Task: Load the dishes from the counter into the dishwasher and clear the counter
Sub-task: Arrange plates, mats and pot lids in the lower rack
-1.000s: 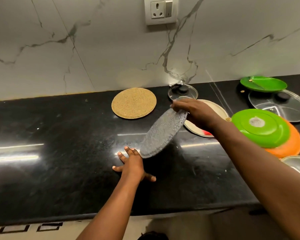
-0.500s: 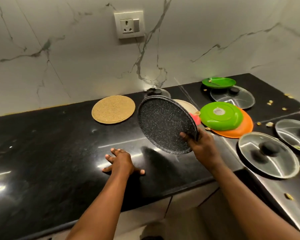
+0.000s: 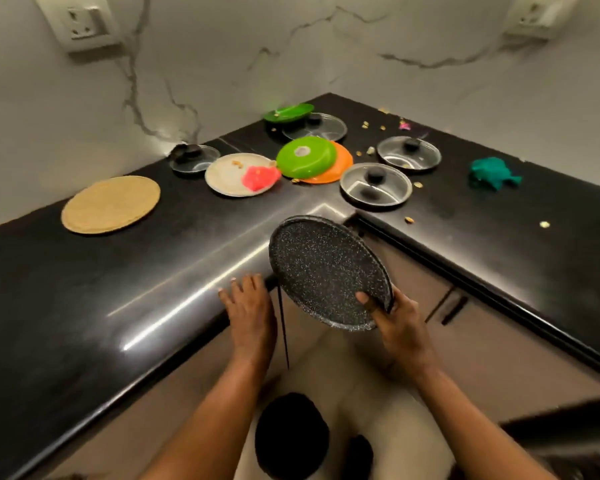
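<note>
Black speckled plate [image 3: 328,271] tilted, held off the surface [image 3: 84,289] edge near the corner; right hand [image 3: 397,323] grips its lower rim. Left hand [image 3: 250,308] flat, fingers spread on the surface. Behind: green plate [image 3: 305,156] on orange plate [image 3: 342,164], glass lids, cork mat [image 3: 111,204].

Black white-speckled plate [image 3: 326,268], black counter [image 3: 84,289], green lid [image 3: 305,156] on orange plate [image 3: 342,164]

A round mat [image 3: 111,204] is laid at the left of the bench [image 3: 84,289]. To its right a plate [image 3: 238,174] is set, with a lid [image 3: 194,157] behind it. Further right, stacked plates [image 3: 312,161] are flanked by three lids [image 3: 376,185]. A speckled plate [image 3: 326,271] is held off the bench's front edge.
</note>
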`<control>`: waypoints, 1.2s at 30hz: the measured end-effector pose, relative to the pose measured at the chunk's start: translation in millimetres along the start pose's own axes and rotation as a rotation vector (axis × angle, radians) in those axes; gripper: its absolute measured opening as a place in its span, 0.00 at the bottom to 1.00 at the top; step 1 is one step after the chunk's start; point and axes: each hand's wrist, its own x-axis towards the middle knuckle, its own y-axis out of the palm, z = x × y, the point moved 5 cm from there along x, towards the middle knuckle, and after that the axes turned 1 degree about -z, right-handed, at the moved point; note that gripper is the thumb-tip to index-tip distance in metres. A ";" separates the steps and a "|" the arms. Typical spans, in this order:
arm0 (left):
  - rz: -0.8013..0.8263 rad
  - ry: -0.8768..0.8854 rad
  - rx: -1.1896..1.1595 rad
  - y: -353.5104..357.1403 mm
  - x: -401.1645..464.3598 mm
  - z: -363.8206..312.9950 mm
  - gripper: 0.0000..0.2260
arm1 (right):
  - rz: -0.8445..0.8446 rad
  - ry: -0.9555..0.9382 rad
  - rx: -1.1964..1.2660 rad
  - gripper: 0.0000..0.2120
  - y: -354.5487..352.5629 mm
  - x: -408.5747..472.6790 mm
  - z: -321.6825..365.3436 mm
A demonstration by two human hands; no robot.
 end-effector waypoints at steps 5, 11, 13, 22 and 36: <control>0.000 0.290 0.005 13.4 -70.4 -59.0 0.18 | -0.123 0.164 -0.073 0.15 -53.6 -89.6 -38.8; 0.307 0.477 0.052 55.1 -160.1 -115.4 0.19 | -0.252 0.407 -0.218 0.20 -112.0 -215.3 -110.8; 0.409 0.545 0.076 71.3 -191.6 -136.1 0.20 | -0.288 0.455 -0.289 0.19 -127.4 -256.0 -123.0; 0.874 0.875 0.063 172.2 -373.6 -263.2 0.19 | -0.606 0.802 -0.503 0.09 -196.0 -437.1 -193.8; 1.134 1.355 -0.079 354.2 -518.6 -350.5 0.20 | -0.798 0.832 -0.528 0.20 -208.7 -480.7 -381.9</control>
